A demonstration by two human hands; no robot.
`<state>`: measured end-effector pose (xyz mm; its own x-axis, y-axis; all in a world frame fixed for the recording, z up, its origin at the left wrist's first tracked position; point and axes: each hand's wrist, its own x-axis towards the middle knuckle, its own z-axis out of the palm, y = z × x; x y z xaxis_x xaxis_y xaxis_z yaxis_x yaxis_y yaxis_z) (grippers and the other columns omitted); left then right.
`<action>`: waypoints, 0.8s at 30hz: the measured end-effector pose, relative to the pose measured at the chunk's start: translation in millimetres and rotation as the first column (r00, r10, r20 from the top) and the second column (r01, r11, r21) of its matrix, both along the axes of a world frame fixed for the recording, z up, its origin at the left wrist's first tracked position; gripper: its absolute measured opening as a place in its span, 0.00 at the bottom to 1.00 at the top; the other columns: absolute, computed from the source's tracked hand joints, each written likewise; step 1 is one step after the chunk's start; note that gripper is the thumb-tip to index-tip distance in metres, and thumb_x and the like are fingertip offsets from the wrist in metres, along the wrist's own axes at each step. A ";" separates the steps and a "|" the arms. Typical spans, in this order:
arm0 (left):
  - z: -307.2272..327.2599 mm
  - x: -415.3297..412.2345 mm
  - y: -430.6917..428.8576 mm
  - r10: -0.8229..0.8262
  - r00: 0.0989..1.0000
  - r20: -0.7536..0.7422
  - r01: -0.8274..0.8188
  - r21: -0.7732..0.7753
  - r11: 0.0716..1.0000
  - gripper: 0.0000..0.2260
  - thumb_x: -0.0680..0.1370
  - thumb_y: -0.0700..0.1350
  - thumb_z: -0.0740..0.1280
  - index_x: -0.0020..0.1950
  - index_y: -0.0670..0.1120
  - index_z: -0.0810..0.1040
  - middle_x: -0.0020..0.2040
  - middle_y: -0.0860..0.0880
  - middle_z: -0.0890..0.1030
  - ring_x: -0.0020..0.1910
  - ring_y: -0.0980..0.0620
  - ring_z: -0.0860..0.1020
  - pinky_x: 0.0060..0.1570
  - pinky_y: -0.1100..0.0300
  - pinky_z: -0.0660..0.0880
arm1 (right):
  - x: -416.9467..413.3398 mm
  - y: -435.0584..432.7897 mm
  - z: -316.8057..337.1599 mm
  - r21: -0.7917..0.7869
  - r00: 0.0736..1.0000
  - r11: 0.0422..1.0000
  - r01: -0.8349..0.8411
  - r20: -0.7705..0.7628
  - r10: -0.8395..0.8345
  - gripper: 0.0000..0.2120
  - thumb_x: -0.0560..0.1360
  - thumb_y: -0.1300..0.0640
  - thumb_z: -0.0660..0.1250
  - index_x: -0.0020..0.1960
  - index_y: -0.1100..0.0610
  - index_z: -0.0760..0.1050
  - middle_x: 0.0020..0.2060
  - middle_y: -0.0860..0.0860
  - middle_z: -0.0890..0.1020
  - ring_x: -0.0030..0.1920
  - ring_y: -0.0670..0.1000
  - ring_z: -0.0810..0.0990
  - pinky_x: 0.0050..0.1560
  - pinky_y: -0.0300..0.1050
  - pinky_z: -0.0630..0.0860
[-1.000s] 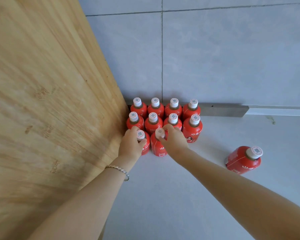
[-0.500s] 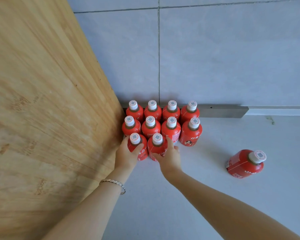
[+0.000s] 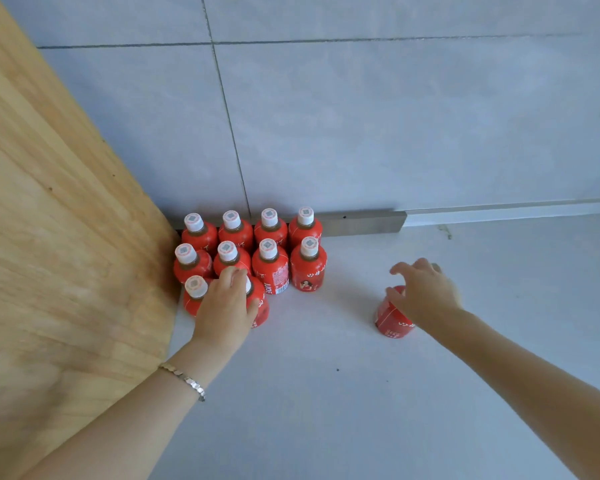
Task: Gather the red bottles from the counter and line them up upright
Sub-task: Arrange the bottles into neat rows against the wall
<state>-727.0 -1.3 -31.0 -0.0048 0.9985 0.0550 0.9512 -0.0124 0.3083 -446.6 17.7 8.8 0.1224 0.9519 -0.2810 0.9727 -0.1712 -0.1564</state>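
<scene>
Several red bottles with white caps [image 3: 271, 268] stand upright in rows in the corner, four at the back, four in the middle, two in front. My left hand [image 3: 224, 306] lies over the cap of the second front-row bottle [image 3: 260, 308], with its thumb against the bottle's side. The first front-row bottle [image 3: 194, 296] stands free next to the wooden panel. One more red bottle [image 3: 390, 322] lies on its side to the right, apart from the group. My right hand [image 3: 423, 292] is spread over it with fingers apart; its cap is hidden.
A tall wooden panel [image 3: 66, 271] closes off the left side. The grey tiled wall [image 3: 361, 133] rises behind the bottles, with a metal strip [image 3: 361, 223] along its base. The white counter [image 3: 326, 393] stretches toward me between my arms.
My right hand left the front-row bottle and moved right, over the lying bottle. My left hand shifted from the first front bottle onto the second one.
</scene>
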 end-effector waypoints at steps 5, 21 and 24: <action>10.7 5.3 8.8 0.136 0.988 0.078 -0.126 -0.128 0.984 0.14 0.76 0.42 0.67 0.61 0.41 0.73 0.53 0.39 0.76 0.54 0.39 0.76 0.53 0.48 0.75 | 13.2 -2.2 -19.7 -0.130 0.968 0.976 0.174 -0.160 -0.194 0.17 0.76 0.47 0.62 0.60 0.55 0.70 0.56 0.58 0.76 0.51 0.60 0.78 0.49 0.49 0.75; 8.2 4.6 13.7 0.198 0.957 0.211 -0.166 -0.158 0.973 0.14 0.77 0.40 0.66 0.62 0.41 0.73 0.57 0.42 0.73 0.57 0.45 0.75 0.54 0.64 0.70 | -146.1 28.2 -43.1 -0.033 0.828 0.998 -0.055 -0.559 0.027 0.19 0.73 0.52 0.69 0.58 0.61 0.70 0.54 0.57 0.79 0.53 0.57 0.78 0.44 0.43 0.68; 5.2 3.5 13.0 0.190 0.954 0.232 -0.158 -0.149 0.976 0.14 0.77 0.39 0.65 0.62 0.41 0.72 0.56 0.42 0.72 0.56 0.45 0.75 0.50 0.66 0.66 | -132.9 21.4 -51.9 -0.026 0.755 1.000 -0.004 -0.656 -0.014 0.25 0.69 0.57 0.73 0.62 0.58 0.68 0.55 0.53 0.76 0.53 0.54 0.77 0.47 0.42 0.69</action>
